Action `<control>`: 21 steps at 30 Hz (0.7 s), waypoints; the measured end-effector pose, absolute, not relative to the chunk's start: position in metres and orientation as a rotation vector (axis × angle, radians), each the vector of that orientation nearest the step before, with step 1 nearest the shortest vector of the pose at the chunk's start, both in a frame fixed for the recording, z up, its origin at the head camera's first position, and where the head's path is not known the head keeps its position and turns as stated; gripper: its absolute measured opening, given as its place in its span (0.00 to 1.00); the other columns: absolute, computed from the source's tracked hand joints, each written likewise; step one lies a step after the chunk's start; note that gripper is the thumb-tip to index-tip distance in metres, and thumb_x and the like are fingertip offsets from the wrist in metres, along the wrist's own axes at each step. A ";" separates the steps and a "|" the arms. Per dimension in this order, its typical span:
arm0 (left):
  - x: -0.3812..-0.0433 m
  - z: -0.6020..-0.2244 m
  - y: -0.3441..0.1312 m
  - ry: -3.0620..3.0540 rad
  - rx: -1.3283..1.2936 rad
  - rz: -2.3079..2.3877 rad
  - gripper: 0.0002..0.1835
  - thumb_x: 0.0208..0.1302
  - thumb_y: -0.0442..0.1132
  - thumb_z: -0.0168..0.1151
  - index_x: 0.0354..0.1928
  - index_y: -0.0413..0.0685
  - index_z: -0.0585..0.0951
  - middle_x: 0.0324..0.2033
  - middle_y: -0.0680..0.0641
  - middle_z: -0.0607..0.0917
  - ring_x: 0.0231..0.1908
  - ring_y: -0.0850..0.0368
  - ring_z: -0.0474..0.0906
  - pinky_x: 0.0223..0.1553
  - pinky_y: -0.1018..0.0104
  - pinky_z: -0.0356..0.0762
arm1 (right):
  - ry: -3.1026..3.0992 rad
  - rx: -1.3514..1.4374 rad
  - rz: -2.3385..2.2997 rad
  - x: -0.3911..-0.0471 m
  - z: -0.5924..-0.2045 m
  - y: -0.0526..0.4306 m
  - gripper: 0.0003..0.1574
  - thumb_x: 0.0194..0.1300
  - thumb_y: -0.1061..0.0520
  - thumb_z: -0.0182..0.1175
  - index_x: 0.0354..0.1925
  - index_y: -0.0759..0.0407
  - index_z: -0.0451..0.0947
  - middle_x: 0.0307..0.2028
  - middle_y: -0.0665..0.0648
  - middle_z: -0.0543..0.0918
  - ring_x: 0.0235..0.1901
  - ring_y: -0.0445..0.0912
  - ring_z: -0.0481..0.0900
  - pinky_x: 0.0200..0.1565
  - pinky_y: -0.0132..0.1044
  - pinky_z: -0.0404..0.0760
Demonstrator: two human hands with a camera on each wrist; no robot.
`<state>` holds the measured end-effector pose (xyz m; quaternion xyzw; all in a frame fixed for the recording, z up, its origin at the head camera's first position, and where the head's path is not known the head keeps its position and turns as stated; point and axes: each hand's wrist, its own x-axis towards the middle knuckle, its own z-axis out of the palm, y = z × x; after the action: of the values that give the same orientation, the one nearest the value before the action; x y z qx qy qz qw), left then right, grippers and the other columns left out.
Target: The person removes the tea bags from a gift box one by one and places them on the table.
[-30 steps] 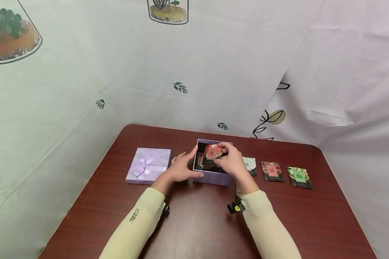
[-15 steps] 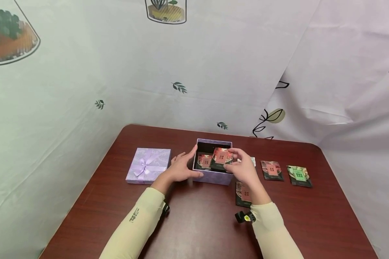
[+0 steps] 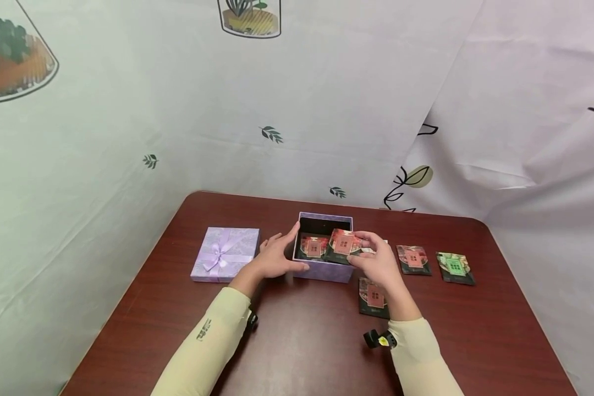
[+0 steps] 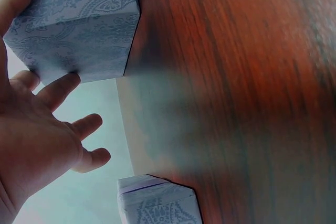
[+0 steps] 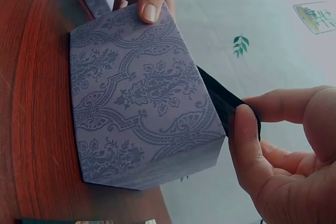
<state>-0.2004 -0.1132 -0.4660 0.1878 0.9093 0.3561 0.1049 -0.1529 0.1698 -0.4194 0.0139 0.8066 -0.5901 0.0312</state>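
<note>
A purple patterned gift box [image 3: 323, 271] stands uncovered on the table, its inside black. My left hand [image 3: 276, 257] holds its left end, thumb on the front wall and fingertips against the side; the other fingers are spread in the left wrist view [image 4: 39, 129]. Between thumb and fingers my right hand [image 3: 378, 264] pinches a red-and-black sachet [image 3: 343, 245], tilted over the box's right part and overlapping its right rim. The right wrist view shows the dark back of this sachet [image 5: 218, 95] above the box edge. A similar red-and-black sachet [image 3: 313, 247] lies inside at left.
The lilac lid [image 3: 226, 254] with a ribbon bow lies left of the box. Right of it are a red sachet [image 3: 413, 259] and a green one [image 3: 456, 267]. Another red-and-black sachet [image 3: 374, 297] lies by my right wrist; a pale one is mostly hidden behind my right hand.
My right hand has moved rightward and slightly toward me with the pinched sachet, from the box's middle to its right side. This uncovers the sachet inside at left. My left hand stays put.
</note>
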 end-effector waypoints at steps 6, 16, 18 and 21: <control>-0.201 -0.468 -0.114 2.687 0.543 1.053 0.62 0.53 0.65 0.72 0.80 0.70 0.42 0.74 0.52 0.62 0.74 0.40 0.46 0.66 0.33 0.37 | 2.463 0.042 -1.828 -0.148 -0.419 0.173 0.37 0.60 0.67 0.68 0.66 0.58 0.70 0.56 0.65 0.70 0.33 0.47 0.78 0.31 0.42 0.80; -0.201 -0.467 -0.114 2.703 0.564 1.045 0.62 0.52 0.65 0.73 0.81 0.67 0.44 0.74 0.51 0.63 0.74 0.39 0.47 0.66 0.32 0.40 | 2.405 0.054 -1.887 -0.140 -0.425 0.180 0.38 0.61 0.69 0.67 0.68 0.58 0.69 0.58 0.66 0.69 0.33 0.47 0.80 0.36 0.46 0.83; -0.201 -0.467 -0.113 2.701 0.565 1.044 0.62 0.52 0.65 0.73 0.81 0.67 0.44 0.74 0.51 0.63 0.74 0.39 0.47 0.66 0.32 0.40 | 2.374 0.057 -1.914 -0.137 -0.427 0.182 0.39 0.62 0.70 0.66 0.69 0.59 0.68 0.58 0.67 0.69 0.33 0.46 0.81 0.39 0.47 0.84; -0.201 -0.467 -0.113 2.702 0.567 1.042 0.62 0.52 0.64 0.73 0.81 0.67 0.44 0.74 0.51 0.62 0.74 0.38 0.48 0.66 0.32 0.40 | 2.332 0.069 -1.945 -0.134 -0.428 0.186 0.39 0.62 0.71 0.66 0.70 0.60 0.67 0.60 0.67 0.67 0.32 0.44 0.81 0.40 0.47 0.84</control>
<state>-0.2012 -0.1128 -0.4668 0.1911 0.9116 0.3513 0.0952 -0.1344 0.1857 -0.4284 0.0228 0.7667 -0.6395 0.0519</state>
